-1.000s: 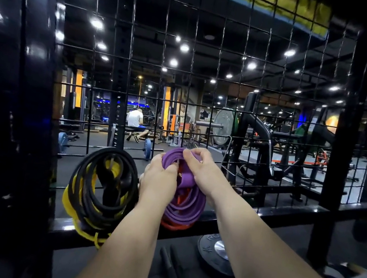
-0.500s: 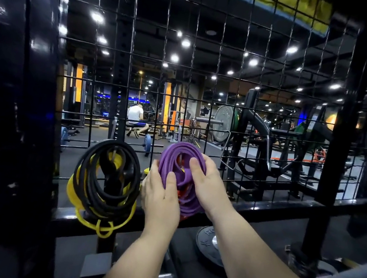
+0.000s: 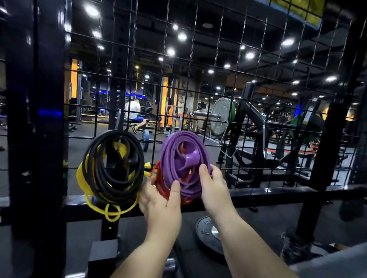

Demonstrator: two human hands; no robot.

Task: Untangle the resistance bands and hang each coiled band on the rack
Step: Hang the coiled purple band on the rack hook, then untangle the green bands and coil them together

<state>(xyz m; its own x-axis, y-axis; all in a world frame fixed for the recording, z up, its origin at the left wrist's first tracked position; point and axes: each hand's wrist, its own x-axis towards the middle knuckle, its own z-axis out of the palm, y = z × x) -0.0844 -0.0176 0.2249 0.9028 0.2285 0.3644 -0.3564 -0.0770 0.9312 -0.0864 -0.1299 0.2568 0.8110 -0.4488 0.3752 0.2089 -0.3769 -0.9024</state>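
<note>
A coiled purple band (image 3: 183, 162) sits flat against the wire grid of the rack (image 3: 234, 52), near the middle of the view, with a short wrapped section crossing its centre. Whether that centre already rests on a hook is hard to tell, since the coil hides the spot. A coiled red band (image 3: 162, 190) lies directly behind it, showing at the purple coil's seven o'clock edge. The left hand (image 3: 161, 202) grips the stacked coils from six to seven o'clock: its thumb lies upright on the front where purple meets red, and its fingers curl round the red loops on the far side. The right hand (image 3: 213, 188) pinches the purple band at about four o'clock, thumb on the front of the loops and the fingers tucked behind them. At nine o'clock of the purple coil, just beside it, a coiled black band (image 3: 114, 165) hangs on the same grid, with a yellow band (image 3: 108, 213) behind it, its loops drooping below at six o'clock. A thick black post (image 3: 37, 97) stands further out at nine o'clock. At five o'clock of the hands, a weight plate (image 3: 211, 234) lies flat on the floor beyond the lower rail. Through the grid, at eleven o'clock, a seated person (image 3: 132, 111) shows far off
</note>
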